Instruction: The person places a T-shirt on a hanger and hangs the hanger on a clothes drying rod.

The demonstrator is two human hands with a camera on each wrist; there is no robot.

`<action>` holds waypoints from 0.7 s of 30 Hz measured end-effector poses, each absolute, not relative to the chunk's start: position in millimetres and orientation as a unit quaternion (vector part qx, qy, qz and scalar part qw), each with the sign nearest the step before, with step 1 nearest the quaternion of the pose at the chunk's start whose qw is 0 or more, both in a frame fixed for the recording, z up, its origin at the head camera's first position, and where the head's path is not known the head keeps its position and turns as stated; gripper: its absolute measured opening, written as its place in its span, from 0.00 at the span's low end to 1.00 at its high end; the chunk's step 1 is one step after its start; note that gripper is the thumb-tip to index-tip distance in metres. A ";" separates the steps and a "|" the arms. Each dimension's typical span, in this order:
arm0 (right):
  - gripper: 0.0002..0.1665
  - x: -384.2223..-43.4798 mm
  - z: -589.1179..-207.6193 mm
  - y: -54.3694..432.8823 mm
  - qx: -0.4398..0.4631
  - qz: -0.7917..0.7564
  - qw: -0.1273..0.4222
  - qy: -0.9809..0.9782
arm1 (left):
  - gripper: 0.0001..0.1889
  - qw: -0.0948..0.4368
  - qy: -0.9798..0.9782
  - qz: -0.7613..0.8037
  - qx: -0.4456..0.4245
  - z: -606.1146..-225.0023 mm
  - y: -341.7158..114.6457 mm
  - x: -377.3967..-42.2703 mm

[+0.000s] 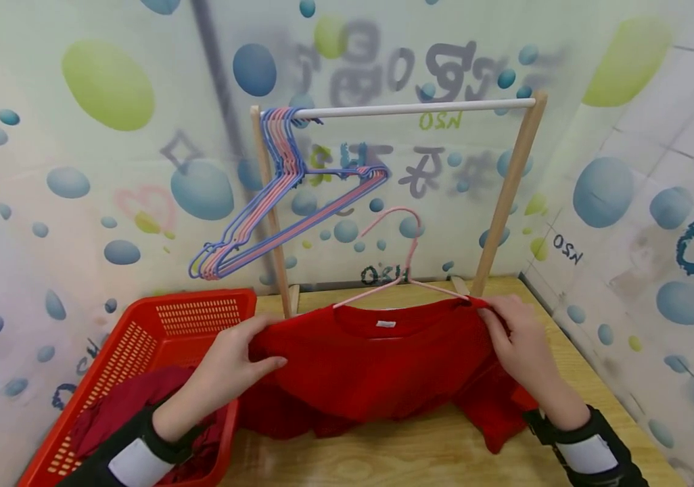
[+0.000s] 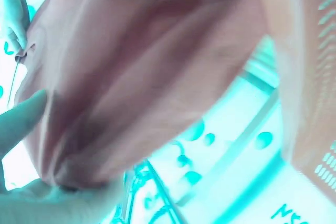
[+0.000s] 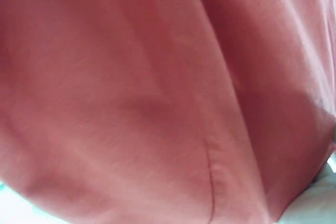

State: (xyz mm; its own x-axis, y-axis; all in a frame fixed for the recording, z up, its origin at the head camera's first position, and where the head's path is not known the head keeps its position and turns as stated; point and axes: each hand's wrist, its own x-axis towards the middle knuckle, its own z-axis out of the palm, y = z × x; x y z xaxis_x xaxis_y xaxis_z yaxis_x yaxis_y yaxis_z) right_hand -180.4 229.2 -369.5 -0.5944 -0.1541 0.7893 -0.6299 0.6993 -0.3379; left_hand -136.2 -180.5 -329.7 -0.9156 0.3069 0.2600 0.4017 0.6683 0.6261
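Note:
A red shirt (image 1: pixel 377 365) hangs spread between both hands over the table, its neckline and white label facing up. Inside it sits a pink hanger (image 1: pixel 409 260), whose hook and upper arms stick out of the neck. My left hand (image 1: pixel 228 362) holds the shirt's left shoulder, thumb in front and fingers behind the cloth. At the opposite shoulder, near the hanger's end, my right hand (image 1: pixel 520 345) pinches the fabric. In the left wrist view, cloth (image 2: pixel 131 77) lies between thumb and fingers. Red fabric (image 3: pixel 131 93) fills most of the right wrist view, hiding most of that hand.
Behind the shirt stands a wooden rack with a white rail (image 1: pixel 414 108). Several blue and pink hangers (image 1: pixel 286 189) hang at the rail's left end. A red plastic basket (image 1: pixel 201 308) at the left holds dark red clothing (image 1: pixel 122 412). Patterned curtains surround the wooden table (image 1: pixel 383 463).

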 end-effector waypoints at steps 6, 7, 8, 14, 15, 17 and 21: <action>0.12 -183.6 -368.8 247.1 0.224 0.293 0.394 -0.842 | 0.26 0.046 -0.921 -0.342 -0.182 -334.4 -189.4 -136.9; 0.11 -184.2 -368.9 249.3 0.220 0.291 0.395 -0.843 | 0.26 0.046 -0.921 -0.342 -0.178 -334.5 -190.2 -137.3; 0.11 -184.3 -368.9 251.2 0.215 0.291 0.394 -0.845 | 0.26 0.047 -0.922 -0.343 -0.173 -334.3 -190.9 -137.6; 0.10 -185.7 -371.4 257.4 0.189 0.295 0.385 -0.854 | 0.24 0.045 -0.927 -0.334 -0.163 -333.5 -191.3 -138.8; 0.10 -185.8 -371.7 257.4 0.192 0.295 0.385 -0.853 | 0.24 0.042 -0.930 -0.328 -0.162 -333.5 -190.8 -138.8; 0.10 -185.6 -372.0 256.4 0.200 0.293 0.387 -0.851 | 0.24 0.034 -0.935 -0.313 -0.163 -332.7 -190.0 -139.2; 0.12 -184.0 -371.5 251.9 0.210 0.293 0.391 -0.847 | 0.27 0.006 -0.940 -0.286 -0.187 -325.6 -189.7 -139.7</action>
